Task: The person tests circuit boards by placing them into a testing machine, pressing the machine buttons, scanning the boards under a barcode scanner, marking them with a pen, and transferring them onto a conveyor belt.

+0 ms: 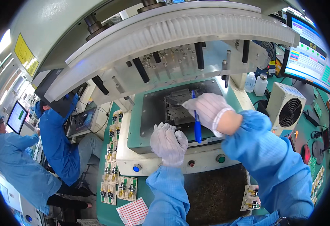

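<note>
My right hand (209, 110), in a white striped glove, is closed around a blue pen (197, 128) over the black fixture plate (151, 105). The pen stands nearly upright in the picture, its thick blue end toward me. Under its far end lies the recessed grey nest (180, 113) of the fixture, partly covered by my fingers. My left hand (168, 145), also gloved, rests at the plate's front edge with its fingers curled in. Whatever those fingers may hold is hidden.
A clear press head (172, 34) with black posts hangs above the fixture. Circuit boards (127, 188) and a red-marked label sheet (133, 211) lie at left; another board (250, 197) lies right. Bottles (261, 84), a fan unit (287, 107) and a monitor (310, 52) stand right. Two people sit or stand left.
</note>
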A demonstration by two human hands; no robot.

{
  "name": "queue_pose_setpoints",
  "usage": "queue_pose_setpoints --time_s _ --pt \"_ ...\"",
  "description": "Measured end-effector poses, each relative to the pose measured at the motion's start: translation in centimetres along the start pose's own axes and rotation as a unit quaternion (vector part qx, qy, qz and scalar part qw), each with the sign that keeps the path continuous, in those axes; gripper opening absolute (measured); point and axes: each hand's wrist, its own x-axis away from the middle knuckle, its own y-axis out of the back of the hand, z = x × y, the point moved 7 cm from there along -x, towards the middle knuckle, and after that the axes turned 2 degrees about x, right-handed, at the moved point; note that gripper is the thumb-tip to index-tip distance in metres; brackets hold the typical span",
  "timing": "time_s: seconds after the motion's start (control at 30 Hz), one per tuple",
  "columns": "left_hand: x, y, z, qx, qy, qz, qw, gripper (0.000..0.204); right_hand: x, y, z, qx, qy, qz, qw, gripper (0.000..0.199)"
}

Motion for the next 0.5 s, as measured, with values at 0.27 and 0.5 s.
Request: queue_pose_setpoints --time_s 0.27,0.5 --pt "0.1 -0.6 0.0 0.013 -0.009 0.002 1.0 0.009 -0.4 0.1 -0.6 0.03 -0.042 0.007 0.999 0.024" --pt "0.1 -0.7 0.1 0.013 0.014 0.01 1.0 0.007 0.4 -0.3 -2.7 0.074 -0.027 -0.035 0.996 0.034"
